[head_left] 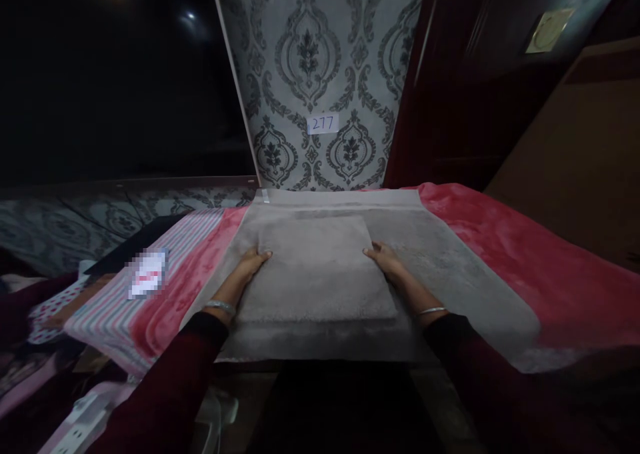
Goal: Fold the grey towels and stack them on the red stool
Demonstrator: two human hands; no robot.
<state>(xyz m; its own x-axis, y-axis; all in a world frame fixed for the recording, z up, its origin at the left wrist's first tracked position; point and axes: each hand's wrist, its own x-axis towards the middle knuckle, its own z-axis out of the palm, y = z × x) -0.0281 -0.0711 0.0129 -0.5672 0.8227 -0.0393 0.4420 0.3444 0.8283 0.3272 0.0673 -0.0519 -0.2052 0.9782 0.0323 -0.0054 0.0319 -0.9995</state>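
A folded grey plush cloth (320, 267) lies flat before me, a rough square with a fuzzy near edge. My left hand (254, 262) grips its left side, thumb on top and the other fingers mostly hidden. On the opposite side my right hand (384, 259) holds the edge in the same way, its thumb pressing the top. Under the folded piece spreads a larger grey plush sheet (450, 287), with a smooth pale strip and a small white tag (265, 196) at its far end.
A red plush blanket (530, 267) covers the surface, with a striped part (120, 301) on the left. A blurred white item (147, 274) lies there. Behind stand a dark screen (120, 74) and a patterned wall with a "277" label (323, 123). A power strip (80, 424) is at lower left.
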